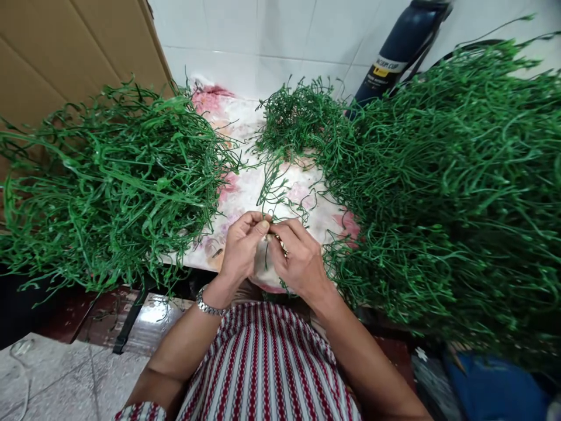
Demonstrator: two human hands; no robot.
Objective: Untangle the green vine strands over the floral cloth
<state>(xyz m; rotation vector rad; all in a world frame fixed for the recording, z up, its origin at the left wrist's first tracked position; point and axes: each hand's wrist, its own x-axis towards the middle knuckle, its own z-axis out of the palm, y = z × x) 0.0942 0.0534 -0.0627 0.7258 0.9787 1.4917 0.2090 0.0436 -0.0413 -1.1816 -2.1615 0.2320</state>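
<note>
My left hand [240, 248] and my right hand [298, 259] meet over the near edge of a flowered cloth [245, 126]. Both pinch the same thin green plastic stem [272, 193], which trails up from my fingertips toward the small green heap [302, 117] at the back. A metal watch [207, 304] sits on my left wrist. A large pile of green stems [109, 181] lies to the left of my hands. A bigger pile [456, 193] fills the right side.
A cardboard sheet [65, 47] leans at the back left. A dark blue vacuum cup [401, 49] leans against the white tiled wall [263, 35]. Grey floor tiles [52, 374] show at the lower left, something blue [495, 386] at the lower right.
</note>
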